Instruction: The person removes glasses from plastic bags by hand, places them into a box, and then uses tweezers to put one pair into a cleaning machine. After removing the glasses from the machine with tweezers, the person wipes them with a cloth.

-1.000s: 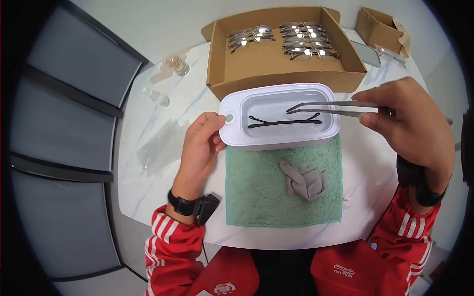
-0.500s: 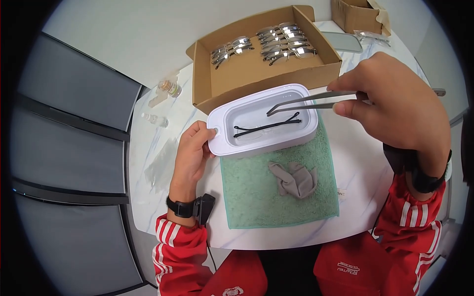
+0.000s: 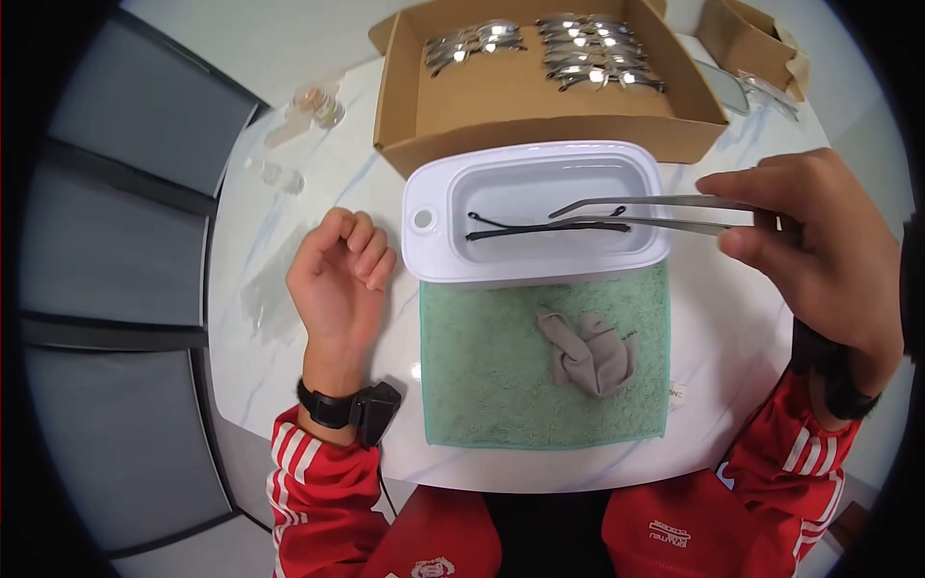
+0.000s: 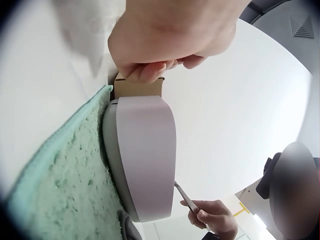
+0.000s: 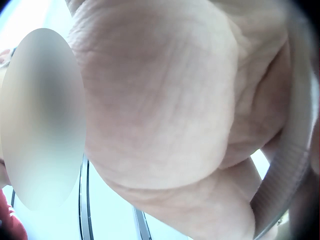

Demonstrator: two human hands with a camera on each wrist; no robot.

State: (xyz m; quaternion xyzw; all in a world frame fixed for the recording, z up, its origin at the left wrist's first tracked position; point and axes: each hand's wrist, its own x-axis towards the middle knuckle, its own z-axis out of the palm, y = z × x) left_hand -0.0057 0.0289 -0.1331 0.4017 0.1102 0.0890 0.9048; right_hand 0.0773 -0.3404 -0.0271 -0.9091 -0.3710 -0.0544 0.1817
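Note:
In the head view a white ultrasonic cleaner (image 3: 424,255) with a round button stands at the back of a green towel (image 3: 482,385). Inside its basin lies a pair of eyeglasses (image 3: 491,233) with black temples; the lenses hardly show. My right hand (image 3: 824,241) pinches metal tweezers (image 3: 674,201) between thumb and fingers. The bent tips reach over the basin, spread apart, and the lower one overlaps the glasses. Beside the cleaner's left end, my left hand (image 3: 337,275) holds nothing, its fingers loosely curled. A crumpled grey cloth (image 3: 595,358) lies on the towel.
Behind the cleaner sits a shallow cardboard box (image 3: 482,106) with rows of eyeglasses (image 3: 602,72). A smaller carton (image 3: 742,43) and a mirror-like panel (image 3: 725,89) are at the back right. Small bottles (image 3: 323,108) and a clear plastic bag (image 3: 270,289) lie at the left.
My left hand has let go of the cleaner's left end and moved left. The tweezer tips have come down nearer the glasses in the basin. The head view has shifted.

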